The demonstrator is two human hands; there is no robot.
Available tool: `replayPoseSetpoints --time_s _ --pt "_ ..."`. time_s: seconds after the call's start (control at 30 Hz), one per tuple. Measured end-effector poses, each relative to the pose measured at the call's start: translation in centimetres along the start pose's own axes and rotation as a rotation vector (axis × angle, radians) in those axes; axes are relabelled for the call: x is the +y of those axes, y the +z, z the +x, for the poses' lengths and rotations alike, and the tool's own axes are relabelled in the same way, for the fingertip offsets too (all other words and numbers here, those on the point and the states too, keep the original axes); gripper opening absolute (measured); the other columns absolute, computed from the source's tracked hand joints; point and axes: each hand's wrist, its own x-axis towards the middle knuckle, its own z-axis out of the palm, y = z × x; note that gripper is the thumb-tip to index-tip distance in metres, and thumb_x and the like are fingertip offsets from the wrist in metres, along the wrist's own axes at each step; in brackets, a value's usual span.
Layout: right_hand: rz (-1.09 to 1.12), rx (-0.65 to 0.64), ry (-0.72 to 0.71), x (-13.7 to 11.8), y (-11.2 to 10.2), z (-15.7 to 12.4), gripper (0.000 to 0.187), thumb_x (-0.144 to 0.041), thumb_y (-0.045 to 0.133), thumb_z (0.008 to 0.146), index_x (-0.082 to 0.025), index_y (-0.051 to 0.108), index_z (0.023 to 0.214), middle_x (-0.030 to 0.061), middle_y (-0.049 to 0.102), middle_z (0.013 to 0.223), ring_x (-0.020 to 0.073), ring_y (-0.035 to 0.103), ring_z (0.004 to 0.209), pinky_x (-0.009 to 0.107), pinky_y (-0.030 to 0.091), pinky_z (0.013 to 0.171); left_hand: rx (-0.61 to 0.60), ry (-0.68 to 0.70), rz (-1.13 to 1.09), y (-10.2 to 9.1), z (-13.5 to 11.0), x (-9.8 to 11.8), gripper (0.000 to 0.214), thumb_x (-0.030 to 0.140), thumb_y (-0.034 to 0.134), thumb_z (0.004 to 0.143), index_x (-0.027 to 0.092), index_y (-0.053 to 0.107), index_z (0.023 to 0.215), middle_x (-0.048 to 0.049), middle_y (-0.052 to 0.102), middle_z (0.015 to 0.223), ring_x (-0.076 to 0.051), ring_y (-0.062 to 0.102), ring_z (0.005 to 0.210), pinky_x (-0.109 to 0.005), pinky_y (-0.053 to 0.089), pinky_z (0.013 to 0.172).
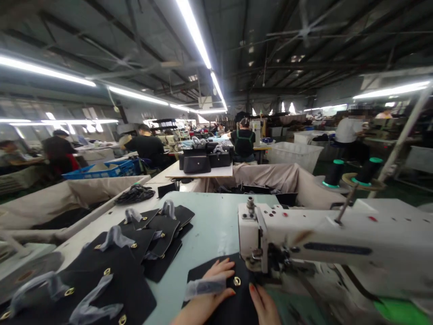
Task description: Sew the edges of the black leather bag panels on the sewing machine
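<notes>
As your left hand (218,276) and right hand (263,307) rest open, gripping nothing, on one black panel (233,307), its single gold clasp (237,281) sits between them beside a white sewing machine (304,239)

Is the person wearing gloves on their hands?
No, the left hand and right hand are bare, with their fingers resting on a black panel.

Industrial sewing machine (324,239) right; stacked bag panels (125,289) left on table (209,225); thread cones (333,174) behind machine.
</notes>
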Motion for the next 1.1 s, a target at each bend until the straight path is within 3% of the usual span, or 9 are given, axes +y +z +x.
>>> replayPoseSetpoints --time_s 0.17,0.3,0.4,0.57,0.7,0.9,1.1 --pt "0.080 -0.036 -0.002 1.9 -0.2 -0.5 0.056 -0.068 0.045 0.085 -0.017 0.068 0.086 0.0126 0.071 0.091 0.0264 0.065 0.087 0.035 0.052 0.082 0.001 0.115 0.070 -0.4 0.1 0.4 0.027 0.036 0.056 0.091 0.024 0.063 0.115 -0.0068 0.064 0.129 -0.023 0.057 0.124 -0.046 0.046 0.107" --pt "0.093 -0.136 0.063 1.8 -1.1 -1.6 0.049 -0.064 0.049 0.085 -0.017 0.061 0.077 0.0059 0.062 0.078 0.0184 0.059 0.068 0.027 0.051 0.055 -0.122 0.085 0.124 -0.6 0.2 -0.2 0.028 0.038 0.050 0.094 0.024 0.062 0.116 -0.0032 0.063 0.130 -0.018 0.059 0.120 -0.035 0.047 0.105" --pt "0.194 -0.234 0.145 1.3 -1.9 -2.5 0.044 -0.061 0.052 0.085 -0.018 0.057 0.078 0.0030 0.058 0.076 0.0156 0.062 0.061 0.022 0.046 0.044 -0.196 0.082 0.153 -1.1 0.5 -0.6 0.031 0.041 0.046 0.095 0.024 0.061 0.116 -0.0043 0.064 0.128 -0.019 0.060 0.117 -0.036 0.048 0.104" --pt "0.151 -0.299 0.183 0.3 -2.8 -3.4 0.043 -0.058 0.053 0.086 -0.017 0.053 0.073 0.0019 0.062 0.067 0.0177 0.069 0.064 0.020 0.045 0.046 -0.206 0.086 0.149 -1.5 1.3 -0.7 0.034 0.042 0.041 0.097 0.018 0.061 0.112 -0.0096 0.067 0.119 -0.022 0.064 0.110 -0.038 0.050 0.099" --pt "0.114 -0.359 0.210 -0.4 -3.3 -3.4 0.046 -0.060 0.051 0.086 -0.015 0.057 0.075 0.0090 0.072 0.080 0.0168 0.070 0.067 0.020 0.047 0.049 -0.201 0.102 0.157 -1.4 1.9 -0.7 0.039 0.046 0.040 0.096 0.015 0.061 0.109 -0.0129 0.068 0.115 -0.026 0.064 0.109 -0.039 0.049 0.099" --pt "0.316 -0.461 0.385 -0.8 -3.8 -2.8 0.051 -0.065 0.062 0.077 -0.014 0.056 0.078 0.0142 0.074 0.087 0.0170 0.071 0.068 0.018 0.048 0.049 -0.203 0.036 0.136 -1.7 1.9 -0.6 0.044 0.052 0.041 0.095 0.017 0.059 0.116 -0.0120 0.066 0.119 -0.026 0.061 0.114 -0.042 0.045 0.104" --pt "0.401 -0.466 0.437 -0.6 -3.9 -2.7 0.050 -0.061 0.066 0.075 -0.013 0.057 0.076 0.0152 0.074 0.088 0.0159 0.071 0.066 0.017 0.048 0.047 -0.248 0.030 0.151 -1.9 1.8 -0.6 0.045 0.053 0.041 0.094 0.019 0.057 0.119 -0.0122 0.063 0.127 -0.027 0.057 0.121 -0.043 0.039 0.110"
